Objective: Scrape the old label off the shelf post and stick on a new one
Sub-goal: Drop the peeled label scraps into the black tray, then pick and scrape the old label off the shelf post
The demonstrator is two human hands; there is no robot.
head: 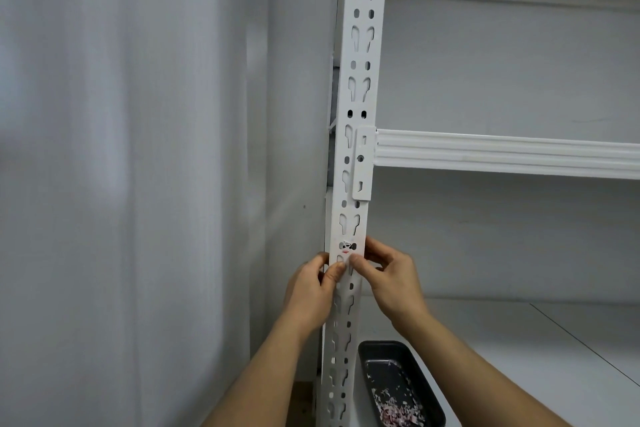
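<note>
Both my hands are up on the white slotted shelf post (356,87), just below the beam bracket (363,163). My left hand (311,291) curls round the post's left edge, thumb pressed on its face. My right hand (391,277) curls round the right edge, thumb tip meeting the left thumb. Just above them sit torn label remnants (347,248). A dark tray (401,383) of scrapings rests on the shelf's (519,357) front-left corner.
</note>
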